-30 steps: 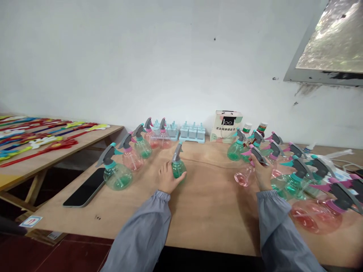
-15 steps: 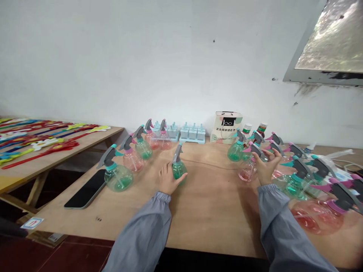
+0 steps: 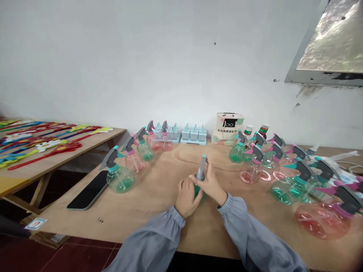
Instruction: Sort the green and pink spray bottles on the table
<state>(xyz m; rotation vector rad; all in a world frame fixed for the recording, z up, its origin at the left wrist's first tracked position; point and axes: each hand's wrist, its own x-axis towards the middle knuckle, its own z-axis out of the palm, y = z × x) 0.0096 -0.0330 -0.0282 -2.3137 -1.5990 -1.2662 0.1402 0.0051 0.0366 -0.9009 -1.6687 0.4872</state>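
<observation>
While the left hand (image 3: 185,197) cups the round body of a green, see-through plastic spray bottle with a grey trigger head (image 3: 201,172) near the middle of the brown wooden table (image 3: 159,189), the right hand (image 3: 212,184) grips it around the neck. The smooth, curved body could twist or slide if the two hands press unevenly, and a finger on the trigger might set off a squirt. Farther right, the grey sleeve (image 3: 251,230) could topple the large round pink spray bottle (image 3: 322,221) if the elbow swings outward.

At far left, the colourful flat strips (image 3: 47,145) run out of view. Fingers cover most of the held bottle, so whether its base touches the table cannot be told. The rightmost pink-collared sprayer (image 3: 357,184) is cut off.
</observation>
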